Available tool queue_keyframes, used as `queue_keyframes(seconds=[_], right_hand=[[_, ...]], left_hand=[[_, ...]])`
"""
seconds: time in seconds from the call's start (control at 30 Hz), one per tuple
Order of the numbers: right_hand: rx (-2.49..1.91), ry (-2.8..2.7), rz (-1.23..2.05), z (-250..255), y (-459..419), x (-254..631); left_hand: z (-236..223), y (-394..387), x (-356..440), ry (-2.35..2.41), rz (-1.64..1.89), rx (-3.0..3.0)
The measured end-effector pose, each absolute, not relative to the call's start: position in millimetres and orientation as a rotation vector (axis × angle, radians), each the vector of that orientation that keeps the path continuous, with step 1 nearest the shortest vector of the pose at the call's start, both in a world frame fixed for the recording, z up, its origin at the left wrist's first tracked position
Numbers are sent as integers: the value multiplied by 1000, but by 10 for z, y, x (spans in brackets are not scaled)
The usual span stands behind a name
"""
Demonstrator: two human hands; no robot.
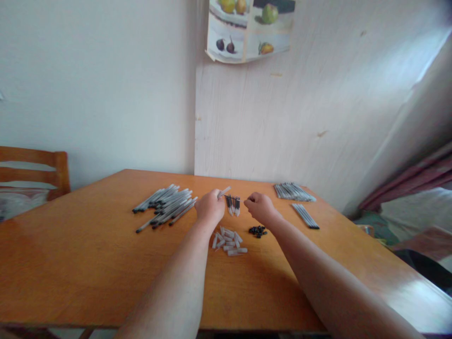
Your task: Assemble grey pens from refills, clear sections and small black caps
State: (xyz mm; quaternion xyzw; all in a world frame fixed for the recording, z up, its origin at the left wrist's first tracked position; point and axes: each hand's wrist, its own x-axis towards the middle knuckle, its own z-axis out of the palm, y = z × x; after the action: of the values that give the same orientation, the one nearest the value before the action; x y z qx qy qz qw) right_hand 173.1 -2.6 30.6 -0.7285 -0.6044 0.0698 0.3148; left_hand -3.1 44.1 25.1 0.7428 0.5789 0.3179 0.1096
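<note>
My left hand (211, 207) is closed around a pen barrel (224, 192), whose pale translucent end sticks out past the thumb. Facing it, my right hand (263, 208) has its fingers pinched together; whatever they hold is too small to make out. In the gap between both hands lie several short pen refills (233, 205), dark at the far part and clear toward me. Below my right hand is a small heap of black plugs (257, 230). Nearer to me, white translucent pen caps (230, 242) lie in a loose pile.
A large pile of pens (167, 207) with dark ends spreads on the wooden table (88, 254) at left. At right lie a neat row of pens (305, 216) and a bigger bundle (294, 192) behind it. A chair (58, 174) stands beyond the left edge; a wall rises behind.
</note>
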Motion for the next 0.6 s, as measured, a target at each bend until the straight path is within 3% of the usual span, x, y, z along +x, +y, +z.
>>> queue_keyframes(seconds=[0.23, 0.6], right_hand=[[-1500, -1202, 585, 381, -397, 1999], [-1231, -1226, 772, 515, -636, 2133]], left_hand=[[270, 392, -18, 1692, 949, 2163], [188, 437, -41, 1761, 913, 2230]])
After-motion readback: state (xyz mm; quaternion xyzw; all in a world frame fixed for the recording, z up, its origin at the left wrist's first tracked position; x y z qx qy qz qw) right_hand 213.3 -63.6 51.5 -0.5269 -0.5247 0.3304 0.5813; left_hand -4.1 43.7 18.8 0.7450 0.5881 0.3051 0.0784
